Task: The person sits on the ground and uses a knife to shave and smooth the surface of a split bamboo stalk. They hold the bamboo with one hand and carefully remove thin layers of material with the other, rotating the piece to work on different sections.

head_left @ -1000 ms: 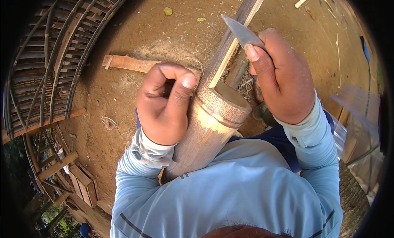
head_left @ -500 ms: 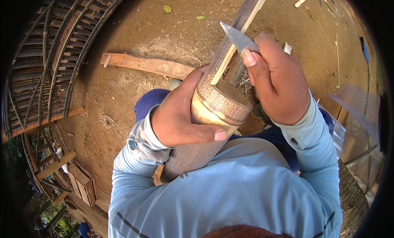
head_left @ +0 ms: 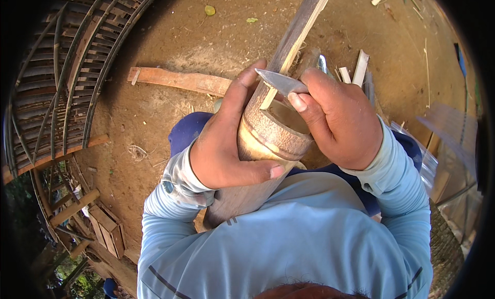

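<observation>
A thick bamboo tube [head_left: 273, 139] leans against my body, its cut mouth facing up and away. From its left rim a long upright strip [head_left: 299, 33] of the same bamboo wall runs to the top of the view. My left hand [head_left: 221, 139] wraps round the tube below the rim, thumb across the near side. My right hand [head_left: 343, 118] grips a pointed knife [head_left: 282, 83], thumb on the blade; its handle is hidden in the fist. The blade lies across the strip just above the rim, its tip pointing left toward my left fingers.
A slatted bamboo bench [head_left: 67, 67] curves along the upper left. A flat reddish wood strip [head_left: 180, 81] lies on the dirt floor [head_left: 206, 36]. Pale offcuts [head_left: 361, 67] rest beyond my right hand. Clear plastic sheeting [head_left: 448, 134] is at the right, and a wooden box [head_left: 106, 229] at lower left.
My right hand has brought the knife down along the strip and a little left, closer to the rim. The tube has shifted slightly left; my left hand keeps its hold.
</observation>
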The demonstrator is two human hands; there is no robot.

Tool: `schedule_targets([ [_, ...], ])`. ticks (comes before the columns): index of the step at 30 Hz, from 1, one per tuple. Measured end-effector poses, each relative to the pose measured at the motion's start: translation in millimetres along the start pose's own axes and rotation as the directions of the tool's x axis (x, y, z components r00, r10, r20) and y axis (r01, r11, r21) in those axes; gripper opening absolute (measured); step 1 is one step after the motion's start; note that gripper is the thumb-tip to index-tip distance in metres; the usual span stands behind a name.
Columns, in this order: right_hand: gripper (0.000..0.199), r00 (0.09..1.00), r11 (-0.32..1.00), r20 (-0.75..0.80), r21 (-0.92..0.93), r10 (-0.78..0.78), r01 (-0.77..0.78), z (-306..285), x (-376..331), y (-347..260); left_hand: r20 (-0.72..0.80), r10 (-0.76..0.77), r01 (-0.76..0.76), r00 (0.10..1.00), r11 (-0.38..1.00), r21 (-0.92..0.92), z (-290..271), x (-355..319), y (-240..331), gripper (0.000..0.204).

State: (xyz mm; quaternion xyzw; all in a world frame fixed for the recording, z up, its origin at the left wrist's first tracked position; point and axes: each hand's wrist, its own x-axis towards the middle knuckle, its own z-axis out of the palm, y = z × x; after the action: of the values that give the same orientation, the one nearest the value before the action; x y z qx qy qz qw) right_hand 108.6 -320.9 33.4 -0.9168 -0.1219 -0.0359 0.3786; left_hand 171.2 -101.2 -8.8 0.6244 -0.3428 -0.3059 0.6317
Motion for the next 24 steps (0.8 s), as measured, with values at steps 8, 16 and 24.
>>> schedule_targets([
  [8, 0.014, 0.997, 1.000, 0.076, -0.028, -0.012, 0.014, -6.6, -0.1, 3.7, -0.054, 0.108, -0.101, 0.993, 0.987, 0.125, 2.9, 2.9, -0.1, 0.135],
  [16, 0.017, 0.986, 0.996, 0.162, -0.085, -0.024, 0.038, -10.2, -0.7, 0.0, -0.039, 0.139, -0.140, 0.989, 0.990, -0.001, 1.9, 5.1, -4.0, 0.135],
  [24, 0.013, 0.966, 0.995, 0.247, 0.075, -0.078, 0.061, -16.1, 4.5, 8.2, -0.062, 0.151, -0.157, 0.987, 0.982, -0.105, 5.0, 3.7, 1.5, 0.124],
])
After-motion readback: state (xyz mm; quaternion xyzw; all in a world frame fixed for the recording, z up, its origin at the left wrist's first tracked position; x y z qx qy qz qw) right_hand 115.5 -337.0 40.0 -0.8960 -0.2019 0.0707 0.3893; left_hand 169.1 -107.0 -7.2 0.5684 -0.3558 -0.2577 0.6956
